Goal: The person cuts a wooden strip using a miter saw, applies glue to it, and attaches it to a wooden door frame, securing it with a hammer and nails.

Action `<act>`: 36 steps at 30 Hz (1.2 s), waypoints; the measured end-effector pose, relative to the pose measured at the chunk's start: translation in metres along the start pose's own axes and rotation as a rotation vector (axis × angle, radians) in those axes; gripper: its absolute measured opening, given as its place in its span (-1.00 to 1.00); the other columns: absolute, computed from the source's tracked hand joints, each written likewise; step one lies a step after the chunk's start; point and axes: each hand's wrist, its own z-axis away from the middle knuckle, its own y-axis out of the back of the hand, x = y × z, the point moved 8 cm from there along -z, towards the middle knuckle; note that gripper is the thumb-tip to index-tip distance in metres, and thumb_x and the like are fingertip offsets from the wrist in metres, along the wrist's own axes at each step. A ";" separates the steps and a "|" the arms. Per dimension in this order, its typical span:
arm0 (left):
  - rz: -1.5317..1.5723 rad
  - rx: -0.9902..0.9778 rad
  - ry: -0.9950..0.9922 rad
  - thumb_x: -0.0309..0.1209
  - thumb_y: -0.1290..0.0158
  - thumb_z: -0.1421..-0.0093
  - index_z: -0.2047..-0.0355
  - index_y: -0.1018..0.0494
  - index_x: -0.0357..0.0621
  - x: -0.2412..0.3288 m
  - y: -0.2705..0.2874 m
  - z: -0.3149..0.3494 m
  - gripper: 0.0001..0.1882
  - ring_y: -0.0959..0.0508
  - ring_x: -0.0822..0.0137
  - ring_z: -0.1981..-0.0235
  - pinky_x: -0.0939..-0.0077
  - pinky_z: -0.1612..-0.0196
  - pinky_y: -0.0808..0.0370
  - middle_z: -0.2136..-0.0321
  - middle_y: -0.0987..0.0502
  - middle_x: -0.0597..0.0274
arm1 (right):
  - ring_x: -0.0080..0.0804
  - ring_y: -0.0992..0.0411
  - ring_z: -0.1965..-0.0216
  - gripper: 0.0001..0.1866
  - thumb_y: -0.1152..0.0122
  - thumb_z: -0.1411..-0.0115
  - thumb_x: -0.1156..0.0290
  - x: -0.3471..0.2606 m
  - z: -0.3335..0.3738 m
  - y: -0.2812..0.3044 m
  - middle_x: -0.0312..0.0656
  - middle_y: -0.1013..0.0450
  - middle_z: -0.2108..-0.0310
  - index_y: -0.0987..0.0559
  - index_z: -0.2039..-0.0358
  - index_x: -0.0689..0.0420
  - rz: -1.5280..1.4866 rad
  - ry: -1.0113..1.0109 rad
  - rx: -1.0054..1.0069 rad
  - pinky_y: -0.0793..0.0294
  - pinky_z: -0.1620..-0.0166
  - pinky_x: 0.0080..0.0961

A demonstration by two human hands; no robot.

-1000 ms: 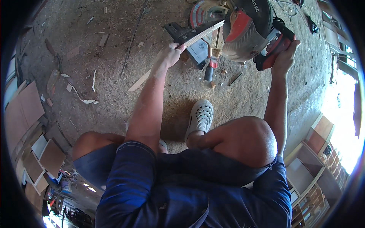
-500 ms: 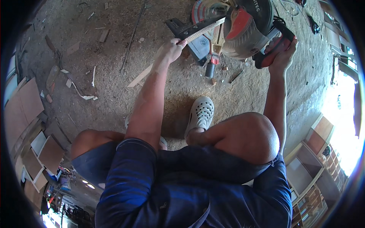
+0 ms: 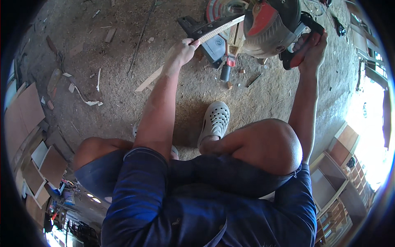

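A miter saw [image 3: 271,31] with a black and red head and a clear blade guard stands on the ground ahead of me. My left hand [image 3: 184,52] is closed on the near end of a thin wooden strip [image 3: 220,29], which lies along the saw's black fence toward the blade guard. Below that strip shows the saw's grey base [image 3: 215,47]. My right hand [image 3: 313,52] wraps round the red and black saw handle [image 3: 302,53] at the right. The guard and saw head hide the strip's far end.
Another wooden strip [image 3: 150,79] lies on the dusty floor by my left forearm. Small offcuts [image 3: 229,85] sit near the saw's front knob. Boards [image 3: 25,109] lean at the far left; wooden shelving [image 3: 335,206] stands at the right. A cable [image 3: 314,8] lies behind the saw.
The saw head and my right hand have shifted slightly to the right. My left hand still grips the wooden strip, a little further left and lower in the picture.
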 end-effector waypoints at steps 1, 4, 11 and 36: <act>0.003 -0.001 0.002 0.14 0.04 -0.49 -0.21 -0.62 0.04 -0.002 0.000 -0.001 -0.43 -0.62 -0.19 -0.21 0.01 -0.24 -0.53 -0.15 -0.67 -0.08 | -0.28 -0.43 0.53 -0.23 0.19 -0.49 -0.41 0.002 0.001 -0.001 -0.23 -0.44 0.51 -0.52 0.30 0.13 0.003 -0.001 -0.002 -0.48 0.39 -0.29; -0.002 -0.008 -0.005 0.15 0.04 -0.49 -0.23 -0.61 0.06 -0.007 0.004 -0.004 -0.43 -0.62 -0.20 -0.21 0.00 -0.24 -0.52 -0.16 -0.66 -0.09 | -0.29 -0.42 0.54 -0.23 0.21 -0.50 -0.41 0.013 0.008 -0.003 -0.23 -0.44 0.51 -0.52 0.30 0.13 -0.017 0.034 0.041 -0.48 0.40 -0.30; -0.010 -0.044 -0.020 0.15 0.04 -0.49 -0.28 -0.58 0.13 -0.001 -0.001 -0.007 -0.44 -0.60 -0.16 -0.24 -0.01 -0.26 -0.52 -0.21 -0.63 -0.02 | -0.29 -0.42 0.52 -0.24 0.27 -0.51 -0.42 0.026 0.015 0.001 -0.23 -0.44 0.51 -0.49 0.30 0.09 -0.078 0.065 0.028 -0.46 0.41 -0.29; 0.005 -0.053 -0.029 0.18 0.06 -0.50 -0.31 -0.55 0.17 -0.015 -0.007 -0.017 -0.41 -0.60 -0.14 -0.25 -0.06 -0.28 -0.52 -0.24 -0.62 0.02 | -0.18 -0.44 0.56 -0.16 0.30 -0.47 -0.49 0.055 0.016 0.002 -0.16 -0.44 0.56 -0.49 0.33 0.12 -0.120 0.024 -0.012 -0.47 0.41 -0.23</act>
